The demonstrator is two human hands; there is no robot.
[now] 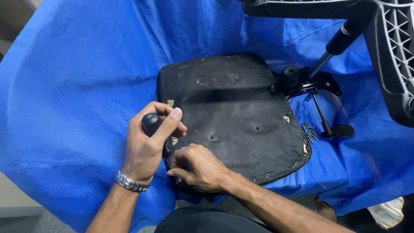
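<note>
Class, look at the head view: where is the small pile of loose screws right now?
The screws lie on the blue sheet right of centre, beside the right edge of the black seat pad, just left of the black lever.

The seat pad (233,116) wears matt black fabric, dusty and scuffed, with pale rough patches at its edges. Under it lies a thin blue cloth (73,108), soft, creased and faintly sheeny. The left hand (148,146) wraps a black tool handle (151,124) of smooth, dull plastic, and its wrist carries a shiny metal bracelet (130,182). At 3 o'clock from the pad lie small metal screws (309,132); at 1 o'clock stands a glossy black mechanism (302,82) beneath a matt ribbed plastic frame (394,51).
</note>
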